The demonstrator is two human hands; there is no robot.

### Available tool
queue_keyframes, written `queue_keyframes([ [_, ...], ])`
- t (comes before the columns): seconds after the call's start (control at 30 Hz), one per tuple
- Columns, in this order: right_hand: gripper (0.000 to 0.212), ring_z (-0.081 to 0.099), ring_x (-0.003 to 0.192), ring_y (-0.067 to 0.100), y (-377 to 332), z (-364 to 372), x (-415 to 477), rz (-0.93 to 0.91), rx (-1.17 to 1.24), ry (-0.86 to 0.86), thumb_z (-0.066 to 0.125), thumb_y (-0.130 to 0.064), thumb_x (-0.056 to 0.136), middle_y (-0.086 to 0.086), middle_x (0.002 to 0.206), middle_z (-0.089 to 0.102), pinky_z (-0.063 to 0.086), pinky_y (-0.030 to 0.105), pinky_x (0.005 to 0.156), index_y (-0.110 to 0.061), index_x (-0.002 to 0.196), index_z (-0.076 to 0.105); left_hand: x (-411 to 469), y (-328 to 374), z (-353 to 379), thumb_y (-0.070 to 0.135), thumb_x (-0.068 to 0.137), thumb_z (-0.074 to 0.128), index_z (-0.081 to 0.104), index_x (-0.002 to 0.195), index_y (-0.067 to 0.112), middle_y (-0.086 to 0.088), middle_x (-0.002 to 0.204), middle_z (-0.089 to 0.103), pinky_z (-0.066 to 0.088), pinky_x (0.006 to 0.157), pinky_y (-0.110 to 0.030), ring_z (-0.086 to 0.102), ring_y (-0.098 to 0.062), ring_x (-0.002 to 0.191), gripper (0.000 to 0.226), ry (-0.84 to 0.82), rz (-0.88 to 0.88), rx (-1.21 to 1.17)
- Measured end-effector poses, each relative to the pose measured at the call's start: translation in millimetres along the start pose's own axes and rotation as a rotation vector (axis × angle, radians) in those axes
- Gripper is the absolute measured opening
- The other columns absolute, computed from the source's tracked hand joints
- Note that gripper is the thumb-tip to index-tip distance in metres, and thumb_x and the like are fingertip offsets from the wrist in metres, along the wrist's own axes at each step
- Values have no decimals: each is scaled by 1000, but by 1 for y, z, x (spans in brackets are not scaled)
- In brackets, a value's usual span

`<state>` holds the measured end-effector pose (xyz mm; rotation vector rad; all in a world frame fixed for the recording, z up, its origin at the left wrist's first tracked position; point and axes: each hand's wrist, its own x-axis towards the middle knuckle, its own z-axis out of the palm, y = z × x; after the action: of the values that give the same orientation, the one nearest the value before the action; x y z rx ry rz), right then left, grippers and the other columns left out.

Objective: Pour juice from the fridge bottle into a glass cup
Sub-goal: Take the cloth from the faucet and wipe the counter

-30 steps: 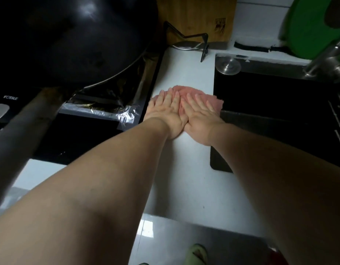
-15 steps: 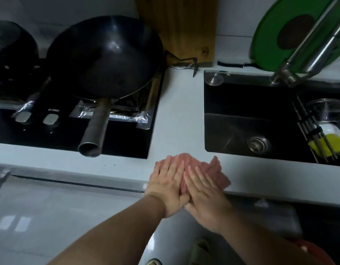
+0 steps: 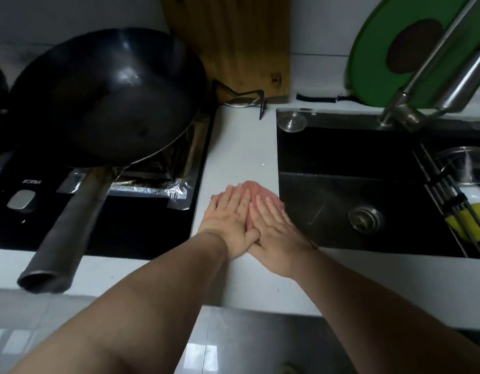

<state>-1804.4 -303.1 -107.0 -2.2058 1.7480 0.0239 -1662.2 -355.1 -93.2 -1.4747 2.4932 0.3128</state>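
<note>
No juice bottle or glass cup is in view. My left hand (image 3: 228,220) and my right hand (image 3: 276,233) lie flat side by side, fingers stretched out, pressing on a pink cloth (image 3: 260,188). Only the cloth's far edge shows past my fingertips. The cloth rests on the narrow white countertop (image 3: 239,147) between the stove and the sink. Neither hand curls around anything.
A black wok (image 3: 106,98) sits on the stove at left, its long handle (image 3: 69,228) jutting over the counter's front edge. A dark sink (image 3: 355,168) with a steel faucet (image 3: 436,76) lies to the right. A wooden board (image 3: 233,41) and a green board (image 3: 382,76) lean on the wall.
Both hands slid the pink cloth from the far counter back to the front edge, then forward again to the middle of the strip. My head has moved closer.
</note>
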Motion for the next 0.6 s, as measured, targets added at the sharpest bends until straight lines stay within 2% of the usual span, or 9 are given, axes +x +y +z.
queue_keyframes([
  [0.07,78,-33,140,13,6,-4,17,6,41,12,25,-57,99,-3,154,-30,-19,34,116,-16,151,-16,18,-5,-5,51,93,25,-12,153,16,-4,160,-20,-11,118,-41,-22,-22,145,79,10,-1,0],
  [0.17,80,-29,138,12,10,-7,28,-13,68,44,38,-49,100,-4,153,-25,-18,33,116,-12,153,-9,24,-8,-4,46,96,22,-8,154,18,0,161,-16,-11,118,-38,-19,-18,146,71,55,0,-59],
  [0.3,63,-7,150,18,8,-15,25,8,93,93,36,-29,104,4,164,-1,-5,29,120,-14,155,3,11,-5,-1,46,100,27,7,155,23,5,162,1,-5,117,-30,-3,-14,148,62,193,-29,-279],
  [0.37,57,2,150,17,8,-25,13,9,71,39,34,-16,104,3,164,7,2,24,118,-15,155,10,-3,-2,0,55,97,34,15,155,23,6,162,9,1,118,-30,6,-15,148,69,209,-4,-337],
  [0.43,55,16,148,19,9,-36,-5,-26,-2,-3,41,-15,101,4,161,21,14,24,117,-15,154,23,-21,1,2,64,88,48,22,154,20,3,160,20,10,118,-29,16,-17,147,83,168,48,-296],
  [0.5,50,36,137,24,7,-47,-27,-65,-42,27,48,-18,99,5,148,43,29,27,110,-16,148,38,-41,9,1,56,82,60,33,150,19,-1,150,41,23,113,-25,36,-21,139,82,128,50,-297],
  [0.57,41,47,120,24,0,-67,-54,-68,-54,102,47,-11,96,5,127,54,37,29,99,-16,137,49,-57,20,-14,39,81,60,53,136,24,-2,122,63,41,97,-27,56,-24,115,57,174,49,-313],
  [0.6,41,49,114,23,-2,-76,-65,-45,-49,127,49,-7,93,5,123,53,39,30,95,-17,133,50,-62,26,-24,33,81,57,60,126,26,-2,109,65,45,89,-30,60,-24,104,45,204,55,-301],
])
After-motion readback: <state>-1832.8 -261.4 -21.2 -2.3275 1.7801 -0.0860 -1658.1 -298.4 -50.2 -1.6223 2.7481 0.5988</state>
